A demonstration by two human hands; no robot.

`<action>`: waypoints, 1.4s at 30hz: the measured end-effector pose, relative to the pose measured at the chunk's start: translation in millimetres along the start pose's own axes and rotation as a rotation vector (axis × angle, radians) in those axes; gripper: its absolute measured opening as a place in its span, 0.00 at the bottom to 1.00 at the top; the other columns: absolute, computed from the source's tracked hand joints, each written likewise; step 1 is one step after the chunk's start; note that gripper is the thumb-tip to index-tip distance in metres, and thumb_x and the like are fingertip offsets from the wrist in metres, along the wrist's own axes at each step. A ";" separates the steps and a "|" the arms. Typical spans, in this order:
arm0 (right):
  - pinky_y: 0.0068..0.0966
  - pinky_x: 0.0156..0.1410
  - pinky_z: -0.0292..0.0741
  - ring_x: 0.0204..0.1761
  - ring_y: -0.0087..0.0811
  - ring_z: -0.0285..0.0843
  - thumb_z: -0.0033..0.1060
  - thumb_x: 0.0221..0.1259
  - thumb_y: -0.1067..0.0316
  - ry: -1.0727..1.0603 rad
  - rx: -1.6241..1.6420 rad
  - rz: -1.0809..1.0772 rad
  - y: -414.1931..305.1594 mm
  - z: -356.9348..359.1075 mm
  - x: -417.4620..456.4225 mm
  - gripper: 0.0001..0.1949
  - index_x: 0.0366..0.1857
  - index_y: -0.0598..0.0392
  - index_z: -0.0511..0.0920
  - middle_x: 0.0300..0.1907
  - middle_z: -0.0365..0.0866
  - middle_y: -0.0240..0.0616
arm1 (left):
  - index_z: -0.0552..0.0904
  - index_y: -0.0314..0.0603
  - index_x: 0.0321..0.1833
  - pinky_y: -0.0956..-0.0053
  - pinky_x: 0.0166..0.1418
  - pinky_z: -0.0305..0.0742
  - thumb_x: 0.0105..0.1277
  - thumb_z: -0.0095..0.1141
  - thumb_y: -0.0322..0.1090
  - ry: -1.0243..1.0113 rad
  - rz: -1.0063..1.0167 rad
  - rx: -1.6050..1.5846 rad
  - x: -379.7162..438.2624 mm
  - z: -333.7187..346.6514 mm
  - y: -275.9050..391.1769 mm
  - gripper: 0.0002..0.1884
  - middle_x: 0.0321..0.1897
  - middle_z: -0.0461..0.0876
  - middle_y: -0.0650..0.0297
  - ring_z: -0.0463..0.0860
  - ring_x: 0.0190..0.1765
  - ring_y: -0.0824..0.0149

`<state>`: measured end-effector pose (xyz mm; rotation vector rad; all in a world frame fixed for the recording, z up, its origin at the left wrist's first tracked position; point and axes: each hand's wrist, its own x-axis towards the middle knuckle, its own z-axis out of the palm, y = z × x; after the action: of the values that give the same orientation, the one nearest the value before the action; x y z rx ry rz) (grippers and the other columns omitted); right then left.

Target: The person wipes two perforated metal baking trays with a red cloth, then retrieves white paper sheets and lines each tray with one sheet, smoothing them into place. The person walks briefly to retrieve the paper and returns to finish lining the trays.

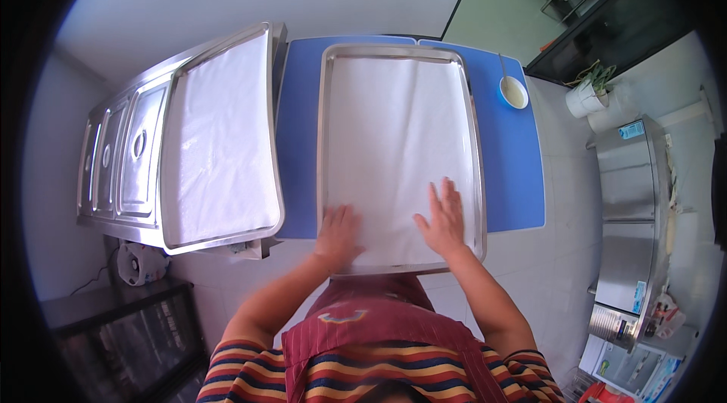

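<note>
A large metal baking tray [480, 198] lies on a blue table, its near rim close to my apron. White parchment paper [397, 136] lines it, with soft creases down the middle. My left hand [339, 235], somewhat blurred, is over the near left part of the paper with its fingers slightly apart. Palm down, my right hand [445, 220] is spread over the near right part. Neither hand grips anything. A second metal tray [279, 215], also lined with white paper [221, 147], rests on the steel counter to the left.
A small blue-and-white bowl [514, 93] with pale contents and a utensil stands on the blue tabletop [511, 176] at the right. Steel pans with lids [142, 147] are set in the left counter. Stainless steel cabinets [627, 176] stand further right, near a potted plant [588, 97].
</note>
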<state>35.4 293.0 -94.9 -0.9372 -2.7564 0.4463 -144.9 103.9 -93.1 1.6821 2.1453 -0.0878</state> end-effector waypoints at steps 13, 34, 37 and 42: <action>0.50 0.77 0.35 0.78 0.48 0.37 0.54 0.62 0.49 -0.188 -0.014 -0.076 -2.8 68.1 149.2 0.34 0.72 0.43 0.57 0.77 0.45 0.44 | 0.58 0.53 0.75 0.36 0.73 0.35 0.61 0.52 0.62 0.034 -0.183 -0.116 18.5 21.5 19.1 0.41 0.76 0.45 0.46 0.41 0.77 0.39; 0.38 0.49 0.73 0.43 0.46 0.77 0.66 0.48 0.70 0.081 0.081 0.708 86.3 -16.2 -75.3 0.14 0.40 0.59 0.77 0.37 0.78 0.45 | 0.70 0.33 0.54 0.57 0.53 0.75 0.54 0.62 0.31 0.312 -0.609 -0.512 -32.2 37.7 -19.7 0.25 0.47 0.74 0.44 0.77 0.50 0.45; 0.38 0.48 0.73 0.41 0.45 0.77 0.67 0.46 0.72 0.122 -0.012 0.695 81.0 -13.5 -77.7 0.12 0.36 0.59 0.77 0.34 0.78 0.44 | 0.72 0.35 0.46 0.57 0.50 0.76 0.55 0.61 0.32 0.351 -0.529 -0.393 -30.9 36.2 -26.9 0.18 0.45 0.75 0.46 0.79 0.48 0.45; 0.38 0.48 0.72 0.41 0.45 0.76 0.67 0.45 0.72 0.149 -0.101 0.680 89.0 -14.2 -83.4 0.10 0.32 0.59 0.76 0.34 0.77 0.45 | 0.74 0.36 0.41 0.57 0.48 0.77 0.54 0.56 0.28 0.330 -0.520 -0.366 -15.7 37.4 -28.4 0.11 0.38 0.78 0.49 0.79 0.44 0.46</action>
<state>154.3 311.6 -119.4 -1.8485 -2.2824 0.3117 -158.2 70.7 -127.4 0.9602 2.5980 0.4366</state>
